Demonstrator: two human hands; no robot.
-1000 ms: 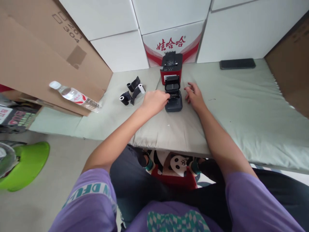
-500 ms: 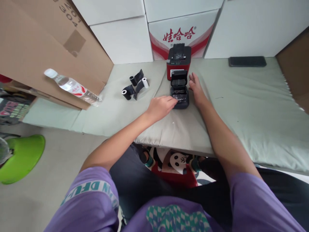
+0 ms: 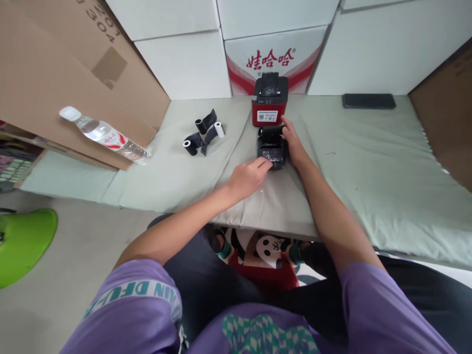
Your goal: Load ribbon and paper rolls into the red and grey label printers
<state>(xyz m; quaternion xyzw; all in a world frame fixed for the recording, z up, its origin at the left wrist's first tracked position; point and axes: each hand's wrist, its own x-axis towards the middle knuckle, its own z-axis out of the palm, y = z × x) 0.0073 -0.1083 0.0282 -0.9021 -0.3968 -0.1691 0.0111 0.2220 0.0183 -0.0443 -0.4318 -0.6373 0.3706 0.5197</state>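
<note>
Left hand (image 3: 248, 178): fingertips touch the front edge of the small black printer (image 3: 272, 151), grip loose, clamped on nothing.
Right hand (image 3: 292, 142): grip apart, resting against its right side.
Printer: on the padded tabletop (image 3: 368, 162), before the red printer (image 3: 269, 101).

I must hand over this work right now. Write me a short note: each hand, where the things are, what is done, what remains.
Left hand: fingers touch the front edge of the small dark grey printer on the pale green padded mat.
Right hand: rests on the printer's right side, by its lid.
Red and black printer stands just behind.
Black and white paper rolls lie loose to the left.
Done: small printer's lid appears nearly shut.
Left: whether a roll is inside cannot be seen; check it.
</note>
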